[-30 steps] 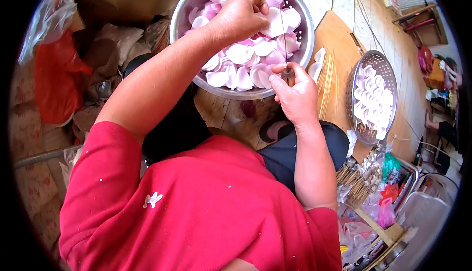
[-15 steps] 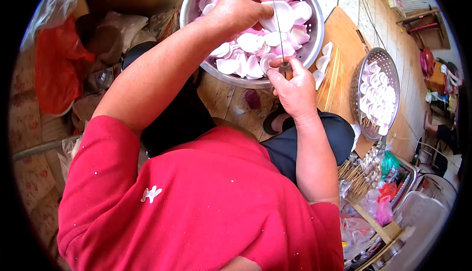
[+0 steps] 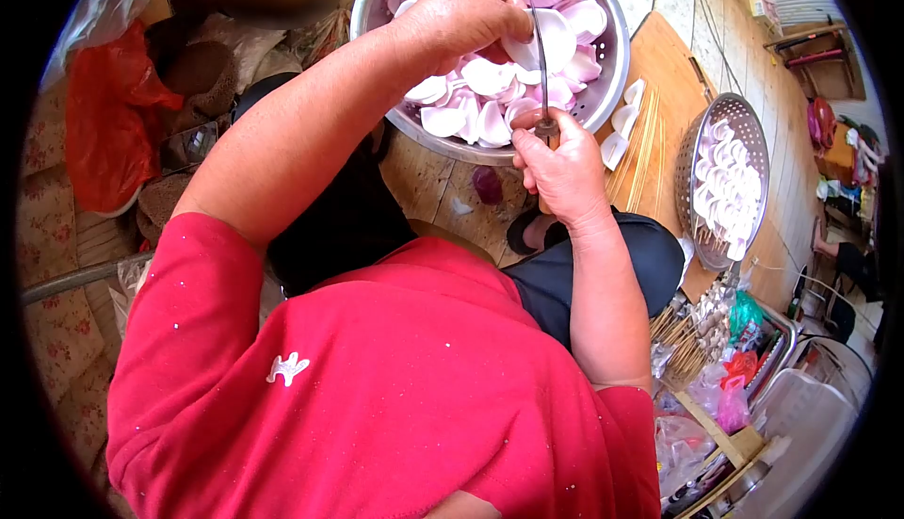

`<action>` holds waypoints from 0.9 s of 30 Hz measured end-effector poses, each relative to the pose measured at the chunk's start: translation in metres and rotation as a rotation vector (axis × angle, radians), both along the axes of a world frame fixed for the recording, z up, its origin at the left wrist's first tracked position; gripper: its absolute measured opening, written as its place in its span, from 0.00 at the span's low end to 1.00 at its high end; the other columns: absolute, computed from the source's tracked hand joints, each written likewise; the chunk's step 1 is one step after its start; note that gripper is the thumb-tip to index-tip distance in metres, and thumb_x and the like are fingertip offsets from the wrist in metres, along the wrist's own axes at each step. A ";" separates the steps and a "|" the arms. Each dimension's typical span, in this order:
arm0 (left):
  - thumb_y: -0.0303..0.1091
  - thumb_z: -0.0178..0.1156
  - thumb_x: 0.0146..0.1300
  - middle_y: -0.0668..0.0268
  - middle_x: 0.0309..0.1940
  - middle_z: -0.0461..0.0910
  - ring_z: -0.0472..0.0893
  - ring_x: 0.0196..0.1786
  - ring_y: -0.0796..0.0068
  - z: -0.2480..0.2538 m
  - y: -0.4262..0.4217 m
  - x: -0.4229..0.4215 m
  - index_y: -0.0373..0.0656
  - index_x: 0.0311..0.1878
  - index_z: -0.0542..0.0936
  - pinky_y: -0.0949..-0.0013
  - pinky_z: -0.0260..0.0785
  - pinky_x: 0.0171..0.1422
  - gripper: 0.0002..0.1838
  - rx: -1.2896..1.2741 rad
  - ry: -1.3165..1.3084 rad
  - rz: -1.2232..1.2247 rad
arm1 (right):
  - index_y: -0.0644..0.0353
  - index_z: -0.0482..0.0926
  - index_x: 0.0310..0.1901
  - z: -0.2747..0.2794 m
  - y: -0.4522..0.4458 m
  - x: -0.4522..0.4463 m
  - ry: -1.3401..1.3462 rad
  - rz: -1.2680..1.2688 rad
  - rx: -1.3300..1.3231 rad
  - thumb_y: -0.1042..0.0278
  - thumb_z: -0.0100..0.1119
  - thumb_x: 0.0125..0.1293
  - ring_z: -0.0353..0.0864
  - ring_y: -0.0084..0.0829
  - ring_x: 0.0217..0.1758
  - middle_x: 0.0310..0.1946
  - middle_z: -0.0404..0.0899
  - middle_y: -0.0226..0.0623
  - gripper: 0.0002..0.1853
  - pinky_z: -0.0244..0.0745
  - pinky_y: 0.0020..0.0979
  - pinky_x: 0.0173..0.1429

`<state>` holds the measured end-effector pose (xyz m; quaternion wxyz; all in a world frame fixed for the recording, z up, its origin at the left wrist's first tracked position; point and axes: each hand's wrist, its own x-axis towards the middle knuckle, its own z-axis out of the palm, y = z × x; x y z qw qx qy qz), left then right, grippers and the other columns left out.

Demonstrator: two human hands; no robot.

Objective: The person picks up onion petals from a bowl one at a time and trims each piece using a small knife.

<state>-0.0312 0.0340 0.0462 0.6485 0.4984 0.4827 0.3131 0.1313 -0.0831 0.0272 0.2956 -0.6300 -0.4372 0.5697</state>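
Note:
My left hand (image 3: 476,12) pinches a pale, cupped onion piece (image 3: 551,40) over the metal colander (image 3: 617,72). Upright in my right hand (image 3: 565,161) is a knife (image 3: 541,67), its handle closed in my fingers near the colander's front rim. The thin blade runs up across the onion piece, appearing to touch it; whether it has cut in, I cannot tell. Pink and white onion pieces (image 3: 490,123) fill much of the colander beneath both hands.
Right of the colander, bamboo skewers (image 3: 645,147) and a few onion pieces (image 3: 623,121) lie on a wooden board (image 3: 659,48). A second colander (image 3: 692,166) holds skewered onion pieces (image 3: 725,189). More skewers (image 3: 683,354) stand at lower right. A red plastic bag (image 3: 108,123) hangs at left.
The knife blade now shows its broader side, where it looked like a thin line before. The onion piece has turned slightly and moved a little right. Both hands keep their hold.

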 end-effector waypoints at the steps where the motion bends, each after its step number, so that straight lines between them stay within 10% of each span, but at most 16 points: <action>1: 0.26 0.65 0.53 0.64 0.29 0.80 0.82 0.30 0.73 0.000 -0.001 0.000 0.39 0.36 0.77 0.68 0.78 0.38 0.09 -0.020 0.021 -0.029 | 0.63 0.79 0.40 0.001 -0.001 0.000 0.001 -0.002 -0.001 0.63 0.61 0.59 0.74 0.20 0.20 0.20 0.76 0.30 0.12 0.69 0.26 0.25; 8: 0.26 0.67 0.46 0.59 0.26 0.82 0.82 0.26 0.71 -0.012 -0.026 0.008 0.34 0.33 0.80 0.71 0.77 0.29 0.10 -0.109 0.192 -0.271 | 0.64 0.76 0.41 -0.016 0.000 0.001 0.078 -0.071 -0.154 0.65 0.58 0.60 0.70 0.21 0.17 0.22 0.75 0.34 0.13 0.68 0.26 0.22; 15: 0.25 0.64 0.50 0.65 0.36 0.82 0.80 0.41 0.76 -0.024 -0.002 0.008 0.34 0.42 0.80 0.72 0.72 0.51 0.14 0.208 0.391 -0.394 | 0.62 0.76 0.41 -0.011 0.001 0.007 0.027 -0.189 -0.119 0.66 0.60 0.58 0.71 0.20 0.16 0.21 0.74 0.30 0.12 0.67 0.25 0.20; 27: 0.35 0.59 0.64 0.56 0.35 0.84 0.83 0.32 0.70 -0.066 0.036 0.069 0.35 0.59 0.74 0.67 0.77 0.37 0.23 0.374 0.437 -0.481 | 0.61 0.76 0.41 -0.005 -0.004 0.012 0.143 -0.273 0.065 0.70 0.62 0.60 0.72 0.16 0.17 0.23 0.76 0.27 0.09 0.68 0.20 0.21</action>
